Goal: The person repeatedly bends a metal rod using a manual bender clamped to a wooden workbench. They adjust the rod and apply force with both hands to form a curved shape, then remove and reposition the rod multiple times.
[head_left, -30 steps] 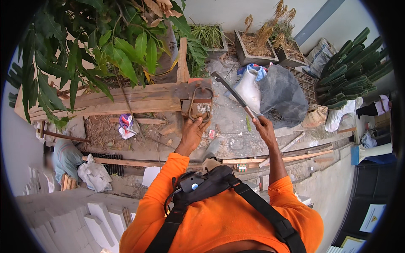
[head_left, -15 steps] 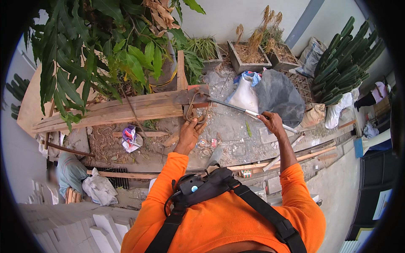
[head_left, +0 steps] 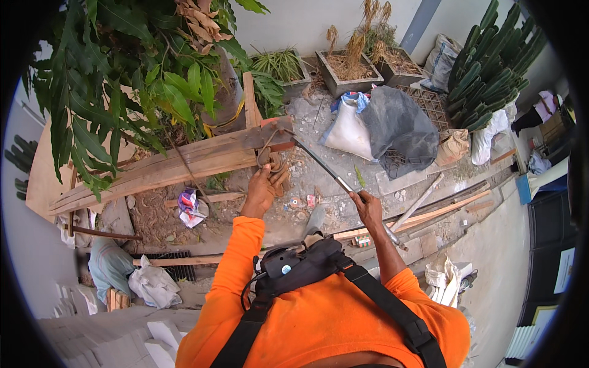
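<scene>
Head view: metal bar (head_left: 319, 160) raised to wooden beam (head_left: 199, 158), both hands occupied.
Left hand (head_left: 260, 191): fingers curled on metal loop (head_left: 264, 147), beam end just beyond them. Right hand (head_left: 369, 210): fingers wrapped round bar, its tip ahead and left of them, near loop. Progress: loop and bar both at beam end; whether bar is hooked in, or what's left, can't tell.

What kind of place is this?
It looks like an outdoor yard, maybe being used for building work: there's a long wooden beam, a white sack on the dusty ground, and a tall green cactus.
</scene>
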Tool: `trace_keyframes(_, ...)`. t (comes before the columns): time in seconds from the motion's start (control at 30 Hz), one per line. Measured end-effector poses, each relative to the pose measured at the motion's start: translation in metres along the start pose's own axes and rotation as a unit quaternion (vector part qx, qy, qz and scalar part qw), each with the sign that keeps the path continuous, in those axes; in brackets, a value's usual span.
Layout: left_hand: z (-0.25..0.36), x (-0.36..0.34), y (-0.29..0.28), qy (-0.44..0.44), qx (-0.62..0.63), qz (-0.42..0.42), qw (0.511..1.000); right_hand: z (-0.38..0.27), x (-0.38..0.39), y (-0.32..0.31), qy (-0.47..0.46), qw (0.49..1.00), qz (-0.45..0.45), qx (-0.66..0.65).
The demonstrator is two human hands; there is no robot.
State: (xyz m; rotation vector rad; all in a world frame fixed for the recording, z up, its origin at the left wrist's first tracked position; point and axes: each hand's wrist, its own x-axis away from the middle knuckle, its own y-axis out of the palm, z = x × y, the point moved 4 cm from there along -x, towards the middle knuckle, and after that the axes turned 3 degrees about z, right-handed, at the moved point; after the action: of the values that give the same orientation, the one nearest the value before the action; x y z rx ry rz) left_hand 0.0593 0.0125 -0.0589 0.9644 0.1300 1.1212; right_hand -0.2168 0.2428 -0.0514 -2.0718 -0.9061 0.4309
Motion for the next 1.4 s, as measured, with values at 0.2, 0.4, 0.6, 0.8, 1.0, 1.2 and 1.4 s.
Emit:
trace_keyframes(0.2,-0.010,0.011,0.016,0.011,0.022,0.029,0.999,-0.005,-0.051,-0.029,-0.088,0.995,0.015,0.050)
trace_keyframes(0.4,-0.046,-0.005,0.038,0.089,0.080,-0.041,0.992,-0.007,-0.145,-0.069,-0.159,0.983,-0.035,0.079)
trace_keyframes(0.6,-0.059,-0.001,0.036,0.058,0.123,-0.024,0.990,-0.038,-0.214,-0.065,-0.207,0.967,-0.130,0.066)
trace_keyframes(0.8,-0.068,-0.010,0.041,0.014,0.135,-0.074,0.988,-0.059,-0.284,-0.062,-0.263,0.942,-0.194,0.076)
trace_keyframes(1.0,-0.059,-0.003,0.023,0.020,0.104,-0.044,0.993,-0.064,-0.273,-0.062,-0.254,0.945,-0.185,0.096)
trace_keyframes(1.2,-0.042,-0.003,0.002,0.014,0.088,-0.050,0.995,-0.036,-0.184,-0.058,-0.181,0.971,-0.127,0.085)
trace_keyframes(1.4,-0.037,-0.008,0.001,0.017,0.079,-0.063,0.995,-0.027,-0.143,-0.047,-0.151,0.982,-0.083,0.081)
